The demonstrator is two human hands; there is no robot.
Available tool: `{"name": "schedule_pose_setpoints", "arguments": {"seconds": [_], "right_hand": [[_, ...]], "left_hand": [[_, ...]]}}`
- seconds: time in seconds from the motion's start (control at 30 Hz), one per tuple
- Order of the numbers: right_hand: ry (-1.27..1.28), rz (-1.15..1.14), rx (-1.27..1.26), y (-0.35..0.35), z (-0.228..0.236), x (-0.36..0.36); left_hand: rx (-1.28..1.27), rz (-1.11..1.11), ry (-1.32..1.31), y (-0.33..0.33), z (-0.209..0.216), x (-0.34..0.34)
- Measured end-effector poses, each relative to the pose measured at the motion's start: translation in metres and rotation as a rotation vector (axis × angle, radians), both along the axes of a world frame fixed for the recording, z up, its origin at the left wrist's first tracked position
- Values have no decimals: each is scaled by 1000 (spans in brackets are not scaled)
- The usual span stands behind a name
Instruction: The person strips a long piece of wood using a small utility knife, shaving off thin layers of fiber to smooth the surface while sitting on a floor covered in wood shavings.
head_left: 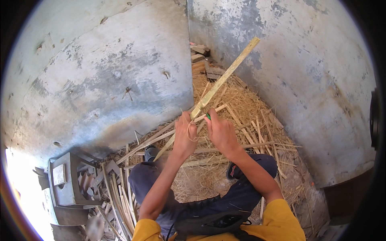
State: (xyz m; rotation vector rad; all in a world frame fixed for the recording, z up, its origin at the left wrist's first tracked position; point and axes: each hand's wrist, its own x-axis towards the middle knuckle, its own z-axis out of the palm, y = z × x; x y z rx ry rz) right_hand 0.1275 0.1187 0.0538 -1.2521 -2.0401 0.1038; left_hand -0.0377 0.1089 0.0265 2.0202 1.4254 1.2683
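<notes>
Head: strip [228, 74] over shavings [251, 107] (walls [297, 84] beside)

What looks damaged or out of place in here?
The left wall and right wall look damaged: their pale paint has worn away in grey patches. Between them, loose shavings are strewn about, with thin strips lying crisscross, which looks untidy.

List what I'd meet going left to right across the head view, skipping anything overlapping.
Grey box-like object → bundle of pale strips on the floor → left hand → right hand → dark object at the right rim.
</notes>
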Motion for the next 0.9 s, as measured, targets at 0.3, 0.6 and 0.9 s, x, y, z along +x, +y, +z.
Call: {"name": "schedule_pose_setpoints", "arguments": {"seconds": [0.3, 0.6, 0.9], "right_hand": [[40, 33, 38, 9, -11, -2], [60, 18, 39, 10, -16, -1], [101, 42, 58, 14, -22, 0]], "left_hand": [[21, -93, 58, 0, 5, -6], [165, -98, 236, 3, -7, -4], [79, -32, 144, -3, 3, 4]]}}
